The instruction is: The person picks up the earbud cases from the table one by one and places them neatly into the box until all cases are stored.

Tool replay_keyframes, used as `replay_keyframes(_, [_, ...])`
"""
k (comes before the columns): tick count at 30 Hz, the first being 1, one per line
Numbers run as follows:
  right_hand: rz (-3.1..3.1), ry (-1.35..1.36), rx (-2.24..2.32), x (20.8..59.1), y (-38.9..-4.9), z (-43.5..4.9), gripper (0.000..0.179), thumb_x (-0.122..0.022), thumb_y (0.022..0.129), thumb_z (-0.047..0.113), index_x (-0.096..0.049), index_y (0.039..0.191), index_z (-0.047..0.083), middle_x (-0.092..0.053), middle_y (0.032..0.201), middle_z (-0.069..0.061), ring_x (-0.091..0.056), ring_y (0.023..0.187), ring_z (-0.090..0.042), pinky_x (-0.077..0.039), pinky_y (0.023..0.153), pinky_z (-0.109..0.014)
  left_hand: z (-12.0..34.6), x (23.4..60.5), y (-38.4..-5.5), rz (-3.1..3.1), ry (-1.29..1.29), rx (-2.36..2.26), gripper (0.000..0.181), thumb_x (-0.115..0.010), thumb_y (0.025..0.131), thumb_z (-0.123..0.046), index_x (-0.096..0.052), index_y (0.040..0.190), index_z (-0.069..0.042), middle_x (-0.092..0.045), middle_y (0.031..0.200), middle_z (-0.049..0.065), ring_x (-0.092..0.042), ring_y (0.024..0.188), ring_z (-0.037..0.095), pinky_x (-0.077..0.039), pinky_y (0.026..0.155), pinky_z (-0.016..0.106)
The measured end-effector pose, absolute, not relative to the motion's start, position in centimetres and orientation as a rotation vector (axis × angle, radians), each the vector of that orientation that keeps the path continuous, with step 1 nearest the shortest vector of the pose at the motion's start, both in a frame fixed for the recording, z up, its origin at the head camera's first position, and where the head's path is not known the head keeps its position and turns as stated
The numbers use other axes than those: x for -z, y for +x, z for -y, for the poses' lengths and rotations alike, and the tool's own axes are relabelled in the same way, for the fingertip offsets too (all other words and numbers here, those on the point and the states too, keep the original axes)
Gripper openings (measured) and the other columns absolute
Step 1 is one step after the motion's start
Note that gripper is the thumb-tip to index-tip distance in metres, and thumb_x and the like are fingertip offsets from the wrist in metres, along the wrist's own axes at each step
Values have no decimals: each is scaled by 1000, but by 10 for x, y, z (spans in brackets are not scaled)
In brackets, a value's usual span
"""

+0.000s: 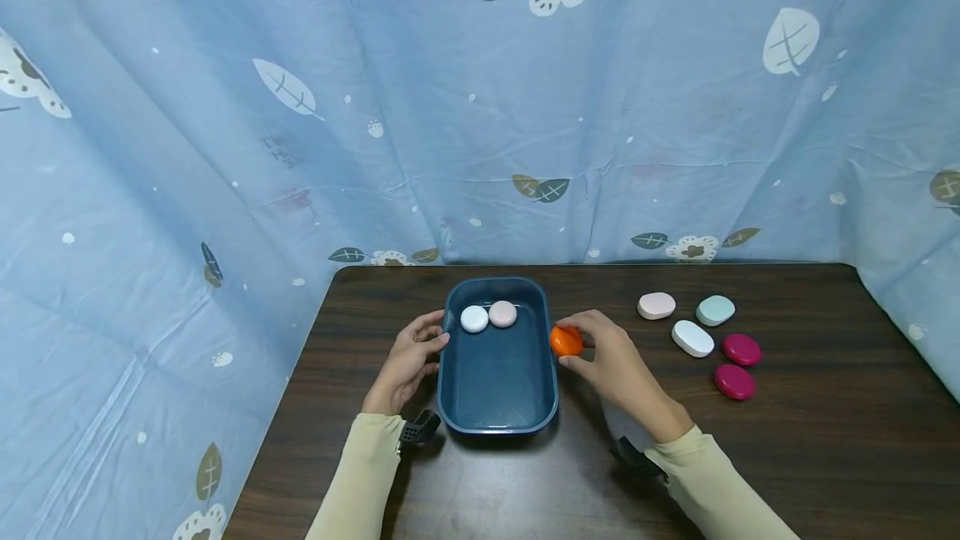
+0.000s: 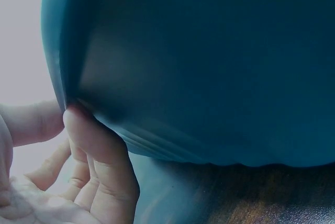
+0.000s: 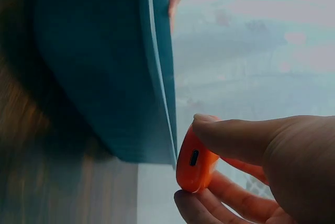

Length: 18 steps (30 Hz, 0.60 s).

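Observation:
An orange earbud case [image 1: 566, 341], smooth and rounded with a small charging port, is pinched between the thumb and fingers of my right hand [image 1: 611, 361]. It is just outside the right rim of a dark blue tray [image 1: 497, 390]; in the right wrist view the orange case [image 3: 194, 162] appears close beside the tray wall [image 3: 104, 67]. On the tray's left side, my left hand [image 1: 408, 361] grips the rim between thumb and fingers, as the left wrist view shows. Inside the tray, near its far end, a white rounded case [image 1: 474, 319] sits beside a pale pink one [image 1: 502, 314].
Right of the tray, several rounded cases lie on the dark wooden table [image 1: 825, 440]: pale pink [image 1: 656, 305], mint [image 1: 715, 310], white [image 1: 692, 338] and two magenta, one [image 1: 742, 349] behind the other [image 1: 733, 382]. A blue patterned curtain [image 1: 450, 107] hangs behind.

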State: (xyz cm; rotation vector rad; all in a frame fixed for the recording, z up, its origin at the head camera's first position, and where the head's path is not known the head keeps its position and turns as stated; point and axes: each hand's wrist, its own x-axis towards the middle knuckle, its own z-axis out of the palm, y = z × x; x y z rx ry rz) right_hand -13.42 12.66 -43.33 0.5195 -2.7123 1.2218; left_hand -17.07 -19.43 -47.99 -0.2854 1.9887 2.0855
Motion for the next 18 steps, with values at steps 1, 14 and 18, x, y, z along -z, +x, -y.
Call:
replay_keyframes(1, [2710, 532, -1226, 433, -135, -124, 44, -87, 82, -7, -71, 123, -3, -67, 120, -18, -68, 105, -33, -60, 91, -49, 194, 480, -171, -1988, -283, -2086, 47, -60, 106, -4, -53, 153, -9, -58, 110, 6, -59, 88, 17, -51, 67, 30])
replay_keyframes(14, [2742, 644, -1234, 426, -146, -92, 46, -89, 81, -4, -72, 124, 0, -66, 122, -15, -67, 106, -29, -60, 94, -47, 193, 478, -170, -1980, -293, -2097, 47, -61, 105, -3, -54, 152, -8, -58, 109, 5, -58, 86, 17, -51, 65, 29])
replay_keyframes(18, [2745, 679, -1236, 421, -151, -82, 46, -88, 82, -2, -72, 125, 1, -66, 122, -14, -66, 106, -28, -59, 95, -46, 193, 478, -169, -1973, -293, -2110, 47, -61, 105, -3, -54, 151, -6, -59, 108, 5, -59, 85, 16, -51, 63, 28])
